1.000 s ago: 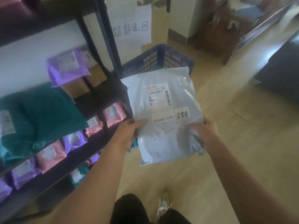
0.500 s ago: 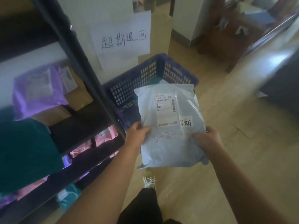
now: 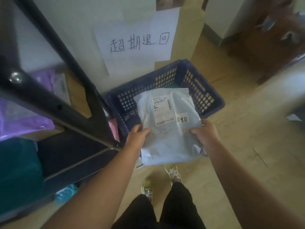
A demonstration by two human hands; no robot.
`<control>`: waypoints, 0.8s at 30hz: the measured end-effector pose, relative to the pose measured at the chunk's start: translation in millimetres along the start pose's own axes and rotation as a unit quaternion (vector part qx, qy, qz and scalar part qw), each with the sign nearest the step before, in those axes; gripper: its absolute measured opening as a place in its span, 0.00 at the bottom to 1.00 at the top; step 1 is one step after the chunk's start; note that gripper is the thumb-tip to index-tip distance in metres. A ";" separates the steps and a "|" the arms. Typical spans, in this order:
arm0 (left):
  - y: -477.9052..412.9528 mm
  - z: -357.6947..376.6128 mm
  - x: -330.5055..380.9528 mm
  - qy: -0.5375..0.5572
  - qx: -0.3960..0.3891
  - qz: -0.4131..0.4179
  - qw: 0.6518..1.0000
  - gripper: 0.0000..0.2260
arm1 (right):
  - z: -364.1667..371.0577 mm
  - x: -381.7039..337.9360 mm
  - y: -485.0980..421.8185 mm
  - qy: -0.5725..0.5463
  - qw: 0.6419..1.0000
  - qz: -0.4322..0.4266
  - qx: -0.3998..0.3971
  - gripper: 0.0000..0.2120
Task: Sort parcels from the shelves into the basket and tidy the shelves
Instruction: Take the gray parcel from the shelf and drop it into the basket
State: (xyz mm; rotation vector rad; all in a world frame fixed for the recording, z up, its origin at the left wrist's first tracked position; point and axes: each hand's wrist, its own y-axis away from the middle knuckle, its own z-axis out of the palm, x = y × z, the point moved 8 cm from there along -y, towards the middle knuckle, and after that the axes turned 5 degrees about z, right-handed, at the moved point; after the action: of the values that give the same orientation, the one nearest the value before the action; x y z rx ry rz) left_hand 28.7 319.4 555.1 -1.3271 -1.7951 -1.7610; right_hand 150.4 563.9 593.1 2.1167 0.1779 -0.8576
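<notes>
Over the near rim of the blue basket point(image 3: 212, 96), beside the shelves point(image 3: 66, 113): grey parcel point(image 3: 166, 129) in both hands, label up.
Held level, probably for a flat drop into the basket. Left hand point(image 3: 137, 138) and right hand point(image 3: 206, 134) clamped on the lower corners, thumbs on top, fingers hidden beneath. Forearms extended forward.

Dim, soft daylight; blurred, wide-angle-warped edges.
</notes>
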 end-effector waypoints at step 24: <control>-126.5 12.5 -45.7 -0.208 0.138 -0.082 0.965 0.28 | 175.7 -18.1 -213.4 0.348 0.915 -0.038 -0.200 0.13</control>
State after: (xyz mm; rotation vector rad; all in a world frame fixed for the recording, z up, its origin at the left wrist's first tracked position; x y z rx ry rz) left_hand -38.3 334.9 438.9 -1.5479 -2.3352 -1.2984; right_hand -39.4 574.9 391.6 1.9365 0.7427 -0.0503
